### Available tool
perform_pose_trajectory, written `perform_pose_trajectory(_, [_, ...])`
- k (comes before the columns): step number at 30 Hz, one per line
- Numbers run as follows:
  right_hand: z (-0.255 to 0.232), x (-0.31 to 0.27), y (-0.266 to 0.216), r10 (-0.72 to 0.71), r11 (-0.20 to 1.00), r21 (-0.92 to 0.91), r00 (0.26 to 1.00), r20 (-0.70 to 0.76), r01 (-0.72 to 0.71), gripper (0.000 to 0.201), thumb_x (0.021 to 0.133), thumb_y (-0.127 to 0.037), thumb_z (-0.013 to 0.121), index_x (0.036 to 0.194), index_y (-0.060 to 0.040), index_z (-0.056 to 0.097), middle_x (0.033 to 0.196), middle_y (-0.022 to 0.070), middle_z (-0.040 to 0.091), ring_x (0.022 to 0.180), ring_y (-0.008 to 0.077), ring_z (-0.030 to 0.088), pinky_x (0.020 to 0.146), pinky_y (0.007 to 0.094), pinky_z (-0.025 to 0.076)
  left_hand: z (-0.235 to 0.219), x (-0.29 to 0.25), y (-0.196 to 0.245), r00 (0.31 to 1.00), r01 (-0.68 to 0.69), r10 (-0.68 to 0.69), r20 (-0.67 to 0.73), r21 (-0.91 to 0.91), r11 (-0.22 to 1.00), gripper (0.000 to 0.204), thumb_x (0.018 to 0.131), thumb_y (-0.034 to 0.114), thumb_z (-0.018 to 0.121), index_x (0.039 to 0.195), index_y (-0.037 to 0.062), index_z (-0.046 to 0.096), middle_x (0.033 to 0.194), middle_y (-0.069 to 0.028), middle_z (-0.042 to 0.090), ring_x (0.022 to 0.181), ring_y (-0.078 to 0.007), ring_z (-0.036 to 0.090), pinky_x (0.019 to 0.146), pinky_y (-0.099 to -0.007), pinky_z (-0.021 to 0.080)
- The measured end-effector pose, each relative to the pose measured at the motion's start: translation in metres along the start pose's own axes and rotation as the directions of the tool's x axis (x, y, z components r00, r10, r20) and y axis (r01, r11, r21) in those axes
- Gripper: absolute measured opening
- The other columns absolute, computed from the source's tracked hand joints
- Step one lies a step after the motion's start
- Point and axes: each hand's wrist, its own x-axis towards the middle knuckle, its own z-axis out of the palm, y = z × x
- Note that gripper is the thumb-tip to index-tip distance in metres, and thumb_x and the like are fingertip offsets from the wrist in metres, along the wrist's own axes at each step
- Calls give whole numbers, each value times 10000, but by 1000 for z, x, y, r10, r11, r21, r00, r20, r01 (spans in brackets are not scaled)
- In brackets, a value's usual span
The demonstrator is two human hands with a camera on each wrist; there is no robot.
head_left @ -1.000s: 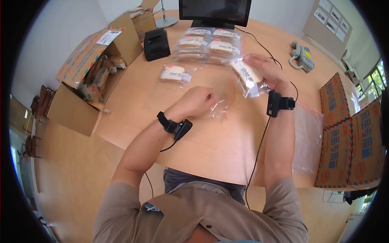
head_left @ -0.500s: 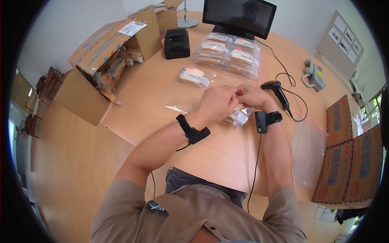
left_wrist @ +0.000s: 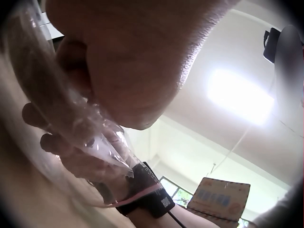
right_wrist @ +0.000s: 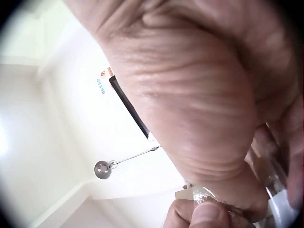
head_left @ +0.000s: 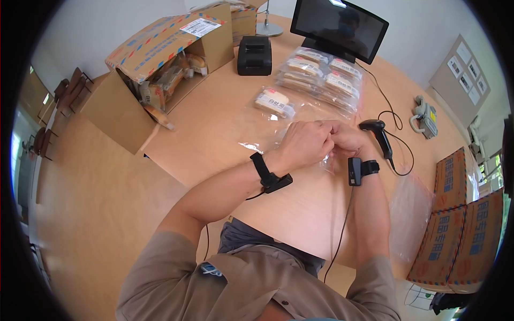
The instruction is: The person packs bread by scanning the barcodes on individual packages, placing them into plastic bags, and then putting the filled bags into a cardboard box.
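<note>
Both hands meet over the front of the table in the head view. My left hand (head_left: 304, 145) pinches the edge of a clear plastic zip bag (left_wrist: 102, 147), which has a pink strip along its mouth. My right hand (head_left: 347, 139) sits against it and grips a wrapped bread packet (right_wrist: 280, 209), mostly hidden behind the fingers. In the left wrist view, the right hand shows through the clear film. Another sliced-bread packet (head_left: 273, 102) lies on the flat part of the bag, just beyond the left hand.
Bagged bread packets (head_left: 302, 67) are stacked before a monitor (head_left: 340, 29). A black printer (head_left: 254, 56) and an open carton (head_left: 155, 45) of bread stand left. To the right are a barcode scanner (head_left: 380, 134), a telephone (head_left: 424, 117), a clear bag (head_left: 409, 214) and cartons (head_left: 450, 182).
My right hand has come down and left with the bread packet to meet the left hand at the bag. The packet has gone mostly out of sight, and the head view has swung left.
</note>
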Motion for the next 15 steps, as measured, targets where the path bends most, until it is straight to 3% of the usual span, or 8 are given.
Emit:
perform_pose_trajectory(3, [13,2,-3,7,999,49,996,-92,-3,259,1017,-63,692,1272,-19,709,1061,36,770,757,75,717,590,222,588,-5,1,4,999,-37,37,-27,7,999,206,953,149,647,1076,15,744,890,-214,761,798,-428,733,707,-515,589])
perform_pose_trajectory(5, [12,7,-6,84,992,-86,986,-144,-97,244,1016,-54,663,1249,-15,725,1094,33,755,911,90,709,718,268,595,-5,1,4,999,-33,34,-19,14,999,190,952,147,647,1056,11,731,877,-215,754,787,-432,727,700,-520,585])
perform_pose_trajectory(6, [14,6,-5,84,992,-87,986,-144,-97,244,1016,-54,663,1249,-15,725,1094,33,755,911,90,709,718,268,595,-5,1,3,999,-29,30,-12,23,999,175,952,145,647,1035,7,718,865,-216,747,776,-435,721,693,-525,580])
perform_pose_trajectory(8, [49,1,-22,16,964,-246,939,-343,-105,227,1024,-67,636,1225,-17,731,1076,27,734,969,99,675,787,298,584,-6,1,3,1000,-28,29,-4,23,999,160,951,146,649,1006,5,701,851,-214,739,770,-436,717,685,-529,574])
perform_pose_trajectory(11, [61,0,-26,-43,930,-357,941,-334,-84,196,1025,-89,655,1201,-47,729,1074,34,728,947,97,660,750,306,572,-4,0,3,1000,-23,23,7,40,999,149,949,151,654,956,3,670,834,-208,729,760,-437,712,672,-534,565])
perform_pose_trajectory(12, [60,0,-22,-44,931,-356,941,-335,-83,196,1025,-89,655,1201,-47,729,1074,34,728,947,97,660,750,306,572,-4,0,3,1000,-16,16,6,58,998,153,948,155,658,934,3,655,830,-204,727,756,-436,711,667,-535,561])
perform_pose_trajectory(14, [52,8,-6,1,994,-99,932,-362,-39,172,1027,-97,663,1189,-66,712,1087,49,735,968,107,677,762,309,576,-6,0,6,1000,-14,14,-5,61,998,157,946,160,662,935,3,659,833,-203,728,759,-435,713,666,-533,562])
perform_pose_trajectory(15, [42,14,8,1,994,-99,932,-361,-39,172,1027,-97,663,1189,-66,712,1087,49,735,968,107,677,762,309,576,-6,0,6,1000,-10,11,-17,64,998,161,943,165,666,937,4,663,836,-201,729,762,-434,714,665,-531,562])
